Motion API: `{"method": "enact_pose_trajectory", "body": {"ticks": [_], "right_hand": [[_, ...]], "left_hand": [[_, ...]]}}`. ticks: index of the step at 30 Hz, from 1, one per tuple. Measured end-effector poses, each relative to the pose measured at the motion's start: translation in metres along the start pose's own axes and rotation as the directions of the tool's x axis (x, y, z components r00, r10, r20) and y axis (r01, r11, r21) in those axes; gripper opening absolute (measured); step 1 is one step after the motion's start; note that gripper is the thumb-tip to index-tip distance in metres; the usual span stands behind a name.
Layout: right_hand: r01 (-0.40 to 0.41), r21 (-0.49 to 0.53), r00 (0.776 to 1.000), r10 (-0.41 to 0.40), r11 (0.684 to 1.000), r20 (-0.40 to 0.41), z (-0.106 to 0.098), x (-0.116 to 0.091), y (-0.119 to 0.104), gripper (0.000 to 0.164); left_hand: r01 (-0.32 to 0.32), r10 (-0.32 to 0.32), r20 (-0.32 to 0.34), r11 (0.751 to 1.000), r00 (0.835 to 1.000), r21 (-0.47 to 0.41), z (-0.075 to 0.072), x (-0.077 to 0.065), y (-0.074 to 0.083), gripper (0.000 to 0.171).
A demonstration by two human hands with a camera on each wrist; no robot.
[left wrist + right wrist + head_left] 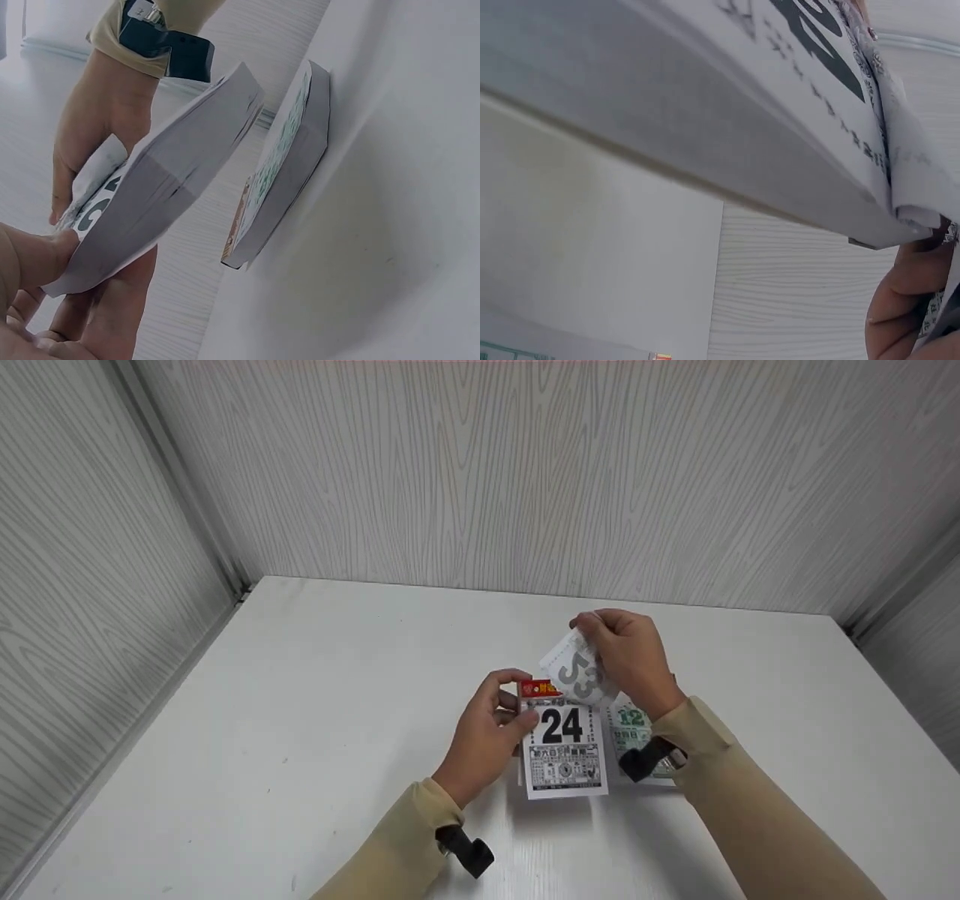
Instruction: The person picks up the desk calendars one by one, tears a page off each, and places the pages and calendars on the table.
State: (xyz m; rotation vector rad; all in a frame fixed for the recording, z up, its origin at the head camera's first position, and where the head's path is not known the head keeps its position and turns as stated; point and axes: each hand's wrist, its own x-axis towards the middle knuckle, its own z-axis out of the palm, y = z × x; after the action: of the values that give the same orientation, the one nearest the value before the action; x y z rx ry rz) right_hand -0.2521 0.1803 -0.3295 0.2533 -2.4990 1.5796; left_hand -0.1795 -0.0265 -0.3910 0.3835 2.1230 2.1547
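Observation:
A thick tear-off calendar (566, 769) with a red header and a black 24 is held above the table. My left hand (480, 739) grips its left edge, thumb on the front and fingers behind. The right hand (634, 660) pinches a thin calendar sheet (574, 667), lifted over the header, its back showing a faint reversed number. In the right wrist view the sheet (922, 176) bends at the calendar's top edge; whether it is still attached I cannot tell. The left wrist view shows the calendar's thick page block (180, 169) side-on.
A second calendar (628, 724) with a green 12 lies on the white table (337, 697), partly hidden by the right forearm. Wood-grain panels (480, 472) stand behind and at both sides. Each wrist wears a black strap (465, 849).

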Motion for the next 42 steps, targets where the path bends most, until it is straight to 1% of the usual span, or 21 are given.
{"method": "enact_pose_trajectory", "body": {"ticks": [3, 5, 9, 10, 12, 14, 17, 22, 24, 29, 37, 40, 42], "right_hand": [[0.091, -0.071, 0.995, -0.093, 0.993, -0.033, 0.001, -0.002, 0.000, 0.031], [0.142, -0.149, 0.988, -0.150, 0.979, -0.046, 0.002, -0.004, 0.000, 0.028], [0.211, -0.324, 0.970, -0.239, 0.922, -0.050, 0.004, -0.008, 0.001, 0.024], [0.223, -0.353, 0.966, -0.255, 0.909, -0.048, 0.004, -0.008, 0.001, 0.024], [0.238, -0.381, 0.960, -0.276, 0.894, -0.047, 0.004, -0.009, 0.002, 0.023], [0.238, -0.392, 0.959, -0.279, 0.889, -0.051, 0.004, -0.009, 0.002, 0.024], [0.219, -0.391, 0.963, -0.263, 0.894, -0.062, 0.004, -0.009, 0.002, 0.025], [0.179, -0.393, 0.962, -0.244, 0.902, -0.121, -0.002, -0.006, 0.004, 0.026], [0.168, -0.395, 0.960, -0.241, 0.903, -0.142, -0.004, -0.005, 0.005, 0.026], [0.168, -0.386, 0.958, -0.243, 0.907, -0.155, -0.007, -0.004, 0.010, 0.025], [0.170, -0.408, 0.943, -0.269, 0.897, -0.198, -0.012, -0.007, 0.016, 0.028], [0.178, -0.415, 0.930, -0.290, 0.892, -0.224, -0.018, -0.006, 0.021, 0.029], [0.185, -0.420, 0.917, -0.310, 0.888, -0.252, -0.022, -0.005, 0.026, 0.031]], "left_hand": [[-0.014, 0.015, -0.010, 0.999, 1.000, 0.040, 0.000, -0.001, 0.001, 0.043], [-0.004, 0.005, -0.013, 0.999, 1.000, 0.035, 0.000, -0.001, 0.001, 0.043], [0.037, -0.037, -0.017, 0.999, 0.999, 0.015, 0.001, -0.001, 0.001, 0.045], [0.045, -0.044, -0.020, 0.999, 0.999, 0.016, 0.001, -0.001, 0.001, 0.045], [0.055, -0.055, -0.023, 0.998, 0.998, 0.017, 0.001, -0.001, 0.001, 0.045], [0.059, -0.058, -0.025, 0.998, 0.998, 0.014, 0.002, -0.001, 0.002, 0.046], [0.061, -0.060, -0.027, 0.998, 0.998, 0.004, 0.002, -0.001, 0.003, 0.046], [0.069, -0.069, -0.028, 0.998, 0.997, 0.008, 0.004, -0.002, 0.002, 0.045], [0.072, -0.072, -0.021, 0.997, 0.997, 0.002, 0.004, -0.002, 0.001, 0.044], [0.089, -0.089, 0.003, 0.996, 0.996, -0.030, 0.002, -0.002, 0.003, 0.045], [0.118, -0.116, 0.029, 0.989, 0.993, -0.084, -0.001, -0.002, 0.002, 0.044], [0.125, -0.122, 0.044, 0.988, 0.992, -0.086, -0.001, -0.002, 0.002, 0.044], [0.124, -0.120, 0.049, 0.989, 0.992, -0.085, -0.002, -0.003, 0.002, 0.044]]}}
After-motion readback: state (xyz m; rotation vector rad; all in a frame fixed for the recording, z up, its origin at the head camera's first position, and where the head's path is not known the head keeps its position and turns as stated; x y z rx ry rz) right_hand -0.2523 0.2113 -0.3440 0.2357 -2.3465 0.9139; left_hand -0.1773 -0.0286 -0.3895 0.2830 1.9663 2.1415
